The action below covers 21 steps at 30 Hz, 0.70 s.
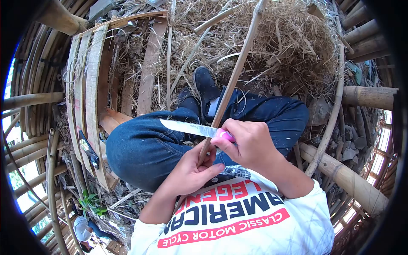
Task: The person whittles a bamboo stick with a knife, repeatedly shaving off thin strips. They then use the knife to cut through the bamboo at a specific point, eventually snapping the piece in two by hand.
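Note:
My left hand (193, 170) is closed round the lower end of a long bamboo strip (233, 78), which slants up and away to the right. In my right hand (253, 142) is a knife (191, 128) with a pink handle. Its blade points left and crosses the strip just above my left fingers. Both hands are close together in front of my shirt, over my crossed legs (144, 146) in dark jeans. The strip's bottom end is hidden by my left hand.
Thin bamboo shavings (289, 46) are heaped beyond my feet. On the left stands a low slatted wooden bench (91, 76) with a phone (89, 151) on it. Thick bamboo poles (348, 178) lie at the right. Another person (83, 229) is at lower left.

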Available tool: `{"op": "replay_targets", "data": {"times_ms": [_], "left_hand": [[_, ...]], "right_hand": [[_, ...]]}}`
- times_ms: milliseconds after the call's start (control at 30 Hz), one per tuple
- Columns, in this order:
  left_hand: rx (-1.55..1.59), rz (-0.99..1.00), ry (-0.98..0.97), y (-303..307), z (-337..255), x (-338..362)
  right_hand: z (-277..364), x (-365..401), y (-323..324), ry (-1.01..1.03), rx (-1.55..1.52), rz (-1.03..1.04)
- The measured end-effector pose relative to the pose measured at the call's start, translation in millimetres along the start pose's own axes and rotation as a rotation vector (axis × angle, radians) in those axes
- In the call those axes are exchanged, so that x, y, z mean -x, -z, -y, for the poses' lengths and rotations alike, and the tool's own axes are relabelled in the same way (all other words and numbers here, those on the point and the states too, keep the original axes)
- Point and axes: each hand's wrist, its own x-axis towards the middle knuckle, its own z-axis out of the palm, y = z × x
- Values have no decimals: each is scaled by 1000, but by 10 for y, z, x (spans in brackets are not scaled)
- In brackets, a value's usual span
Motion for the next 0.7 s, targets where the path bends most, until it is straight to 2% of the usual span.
{"op": "replay_targets", "data": {"times_ms": [67, 167, 333, 433, 533, 600, 700], "left_hand": [[10, -8, -22, 16, -35, 20], [-159, 92, 23, 78, -65, 36], [-371, 5, -8, 34, -66, 32], [-390, -40, 18, -11, -95, 24], [-432, -65, -21, 13, -22, -1], [-432, -68, -33, 30, -37, 1], [-259, 36, 9, 55, -48, 27]], "right_hand": [[-3, 5, -18, 67, 73, -34], [-27, -7, 3, 61, 158, -5], [-200, -39, 127, -16, 231, 6], [-150, -42, 165, -20, 175, 9], [-5, 65, 54, 23, 179, 147], [-30, 44, 34, 17, 155, 149], [-232, -115, 125, -52, 177, -7]]}}
